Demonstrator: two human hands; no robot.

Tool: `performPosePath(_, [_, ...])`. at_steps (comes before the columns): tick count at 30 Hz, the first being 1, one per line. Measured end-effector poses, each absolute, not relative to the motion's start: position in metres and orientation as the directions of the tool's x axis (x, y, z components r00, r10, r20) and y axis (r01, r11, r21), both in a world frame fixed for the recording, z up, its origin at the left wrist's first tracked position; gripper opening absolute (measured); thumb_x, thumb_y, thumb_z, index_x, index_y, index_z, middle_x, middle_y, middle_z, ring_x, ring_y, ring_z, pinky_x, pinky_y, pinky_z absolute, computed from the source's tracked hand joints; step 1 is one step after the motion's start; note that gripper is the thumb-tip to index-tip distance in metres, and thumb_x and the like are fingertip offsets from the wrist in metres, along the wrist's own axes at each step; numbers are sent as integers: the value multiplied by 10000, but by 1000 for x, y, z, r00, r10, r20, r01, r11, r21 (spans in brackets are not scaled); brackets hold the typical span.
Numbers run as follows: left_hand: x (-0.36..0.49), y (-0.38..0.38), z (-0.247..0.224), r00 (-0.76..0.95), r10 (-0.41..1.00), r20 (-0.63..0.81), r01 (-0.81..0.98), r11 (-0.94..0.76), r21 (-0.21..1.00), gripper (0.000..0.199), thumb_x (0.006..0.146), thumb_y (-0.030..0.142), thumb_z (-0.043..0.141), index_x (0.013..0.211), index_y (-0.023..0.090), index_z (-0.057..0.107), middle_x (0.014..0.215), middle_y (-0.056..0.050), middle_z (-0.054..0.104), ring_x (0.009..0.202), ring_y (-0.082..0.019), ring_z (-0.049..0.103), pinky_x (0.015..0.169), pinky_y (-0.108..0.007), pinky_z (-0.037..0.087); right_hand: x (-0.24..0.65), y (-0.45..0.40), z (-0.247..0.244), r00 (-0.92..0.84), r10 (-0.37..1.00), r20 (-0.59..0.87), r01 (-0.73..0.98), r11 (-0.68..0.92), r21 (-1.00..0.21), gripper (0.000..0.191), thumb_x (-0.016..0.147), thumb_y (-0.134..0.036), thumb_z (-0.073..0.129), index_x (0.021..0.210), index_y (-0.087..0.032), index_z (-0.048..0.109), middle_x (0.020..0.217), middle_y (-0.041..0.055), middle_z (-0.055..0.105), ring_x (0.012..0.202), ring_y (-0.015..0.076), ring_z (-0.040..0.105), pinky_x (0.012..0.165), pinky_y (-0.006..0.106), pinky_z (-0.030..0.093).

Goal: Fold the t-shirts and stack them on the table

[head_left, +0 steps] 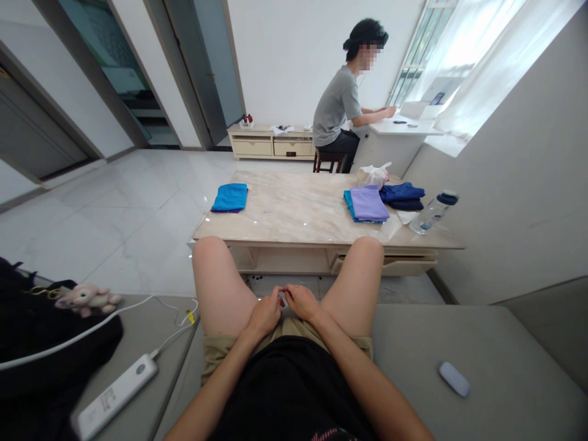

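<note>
**Desk:** What is on your feed from the head camera?

**Operator:** I have a seated wearer, both bare hands together in the lap. The left hand (pixel 265 313) and right hand (pixel 303 302) rest just above khaki shorts (pixel 294 327), between bare thighs (pixel 220 285).

**Desk:** Fingers?

**Operator:** Loosely curled, the fingers (pixel 277 296) of the two hands almost meeting at the middle. Whether they clamp anything small there, I cannot tell. The shorts are the nearest thing to both hands.

**Desk:** And beyond the knees?

**Operator:** I see a marble-topped coffee table (pixel 294 208) bearing a folded blue cloth (pixel 229 198) on its left side. On its right, a folded lilac cloth (pixel 365 203) lies on a teal one, beside a navy garment (pixel 402 195), a white plastic bag (pixel 373 175) and a clear plastic bottle (pixel 432 213) lying on its side.

**Desk:** Anything at the wearer's sides?

**Operator:** To the left, a pink plush rabbit (pixel 87 299) sits on a black bag (pixel 46 331) near a white power bank (pixel 117 396) with cables. To the right, a grey oval object (pixel 454 378) lies on the grey sofa seat (pixel 505 343). Well apart, a person in a grey T-shirt (pixel 337 104) sits at a white desk (pixel 395 127) by the window.
</note>
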State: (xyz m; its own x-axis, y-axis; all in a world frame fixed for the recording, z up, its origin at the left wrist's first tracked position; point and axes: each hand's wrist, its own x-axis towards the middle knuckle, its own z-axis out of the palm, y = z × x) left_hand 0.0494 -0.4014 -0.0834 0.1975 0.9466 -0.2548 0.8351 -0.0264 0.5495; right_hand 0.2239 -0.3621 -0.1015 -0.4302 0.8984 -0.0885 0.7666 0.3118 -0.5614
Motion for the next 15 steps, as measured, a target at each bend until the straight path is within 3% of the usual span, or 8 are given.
performPosePath(15, [49, -401, -86, 199, 951, -237, 830, -34, 557, 409, 1114, 193, 354, 1475, 193, 546, 1168, -118, 837, 1055, -276, 798, 882, -340, 511, 224, -362, -101, -429, 899, -85, 768, 314, -558, 309, 1143, -224, 479, 1158, -216, 787, 1181, 99, 844, 1095, 219, 784, 909, 274, 483])
